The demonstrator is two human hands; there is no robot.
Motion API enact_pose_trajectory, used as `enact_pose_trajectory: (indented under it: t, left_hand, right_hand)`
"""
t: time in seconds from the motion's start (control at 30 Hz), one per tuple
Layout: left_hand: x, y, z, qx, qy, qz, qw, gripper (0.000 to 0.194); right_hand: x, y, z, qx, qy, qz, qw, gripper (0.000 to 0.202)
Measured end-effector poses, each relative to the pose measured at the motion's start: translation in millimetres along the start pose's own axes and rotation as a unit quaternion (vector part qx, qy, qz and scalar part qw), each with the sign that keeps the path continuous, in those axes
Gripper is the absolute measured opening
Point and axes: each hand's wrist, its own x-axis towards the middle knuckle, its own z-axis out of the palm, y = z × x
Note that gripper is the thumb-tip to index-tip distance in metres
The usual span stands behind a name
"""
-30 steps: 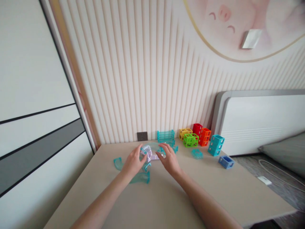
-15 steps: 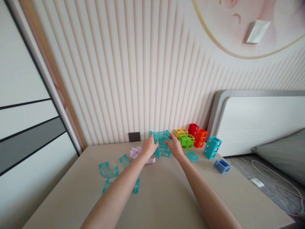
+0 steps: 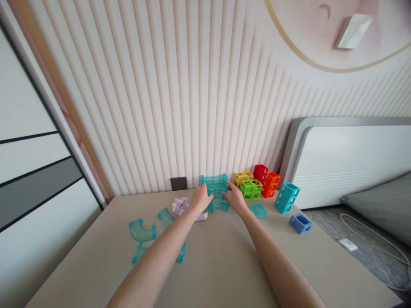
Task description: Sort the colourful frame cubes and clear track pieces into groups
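A stack of translucent teal curved track pieces [image 3: 215, 187] stands at the back of the table against the wall. My left hand [image 3: 199, 198] is at its left side, thumb in front and fingers partly hidden at the edge. On the opposite side, my right hand [image 3: 236, 198] has its thumb at the front and its fingers along the edge. Both hands grip the stack between them. Just left of my left hand lies a lilac-and-white piece [image 3: 180, 205], and a second lilac piece [image 3: 202, 216] sits below the wrist.
Loose teal curved pieces [image 3: 142, 231] lie on the left, some partly covered by my left forearm. Right of the stack are yellow [image 3: 243, 176], green [image 3: 251, 189], red [image 3: 260, 172], orange [image 3: 270, 185], teal [image 3: 287, 197] and blue [image 3: 300, 223] open-frame blocks, plus a flat teal piece [image 3: 258, 210].
The camera view has shifted slightly. Both hands stay at the sides of the teal stack, with little visible movement.
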Motion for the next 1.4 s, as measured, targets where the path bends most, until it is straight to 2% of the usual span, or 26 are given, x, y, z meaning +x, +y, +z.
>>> enact_pose_trajectory:
  t: [0.4, 0.6, 0.83, 1.4]
  left_hand:
    - [3, -5, 2.5, 0.002, -0.009, -0.004, 1.000, 0.034]
    - [8, -7, 4.5, 0.010, -0.027, -0.015, 0.999, 0.039]
    - [12, -6, 6.7, 0.026, -0.043, -0.017, 0.999, 0.035]
    - [12, -6, 10.2, 0.034, -0.045, -0.015, 0.998, 0.032]
  right_hand:
    - [0, -1, -1, -0.009, -0.024, 0.014, 1.000, 0.057]
    - [2, 2, 1, -0.015, -0.035, 0.022, 0.999, 0.059]
    - [4, 5, 3, -0.023, -0.044, 0.019, 0.999, 0.058]
    - [6, 9, 4, -0.031, -0.048, 0.009, 0.998, 0.053]
